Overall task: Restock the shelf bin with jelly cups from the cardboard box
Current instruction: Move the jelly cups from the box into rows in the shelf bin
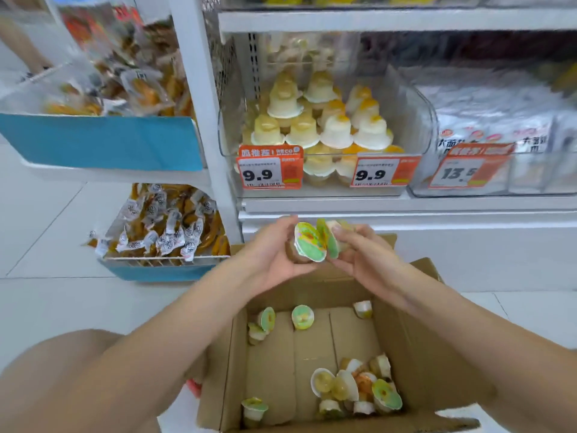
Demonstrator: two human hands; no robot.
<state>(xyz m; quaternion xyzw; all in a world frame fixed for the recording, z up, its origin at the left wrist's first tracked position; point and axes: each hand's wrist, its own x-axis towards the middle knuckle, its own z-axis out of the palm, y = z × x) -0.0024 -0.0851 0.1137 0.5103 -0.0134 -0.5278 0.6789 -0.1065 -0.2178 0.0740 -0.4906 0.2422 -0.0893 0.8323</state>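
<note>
White shelving ahead holds the shelf bin (324,120). Both my left hand (274,254) and right hand (359,248) have fingers curled round jelly cups (309,242) above the cardboard box (415,332); I should lift them together and set them gently on the far pile.

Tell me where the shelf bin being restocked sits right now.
In the head view, the clear shelf bin sits upper centre on the white shelf, behind two 9.9 price tags, directly above both hands and left of the 13.5 bin.
</note>
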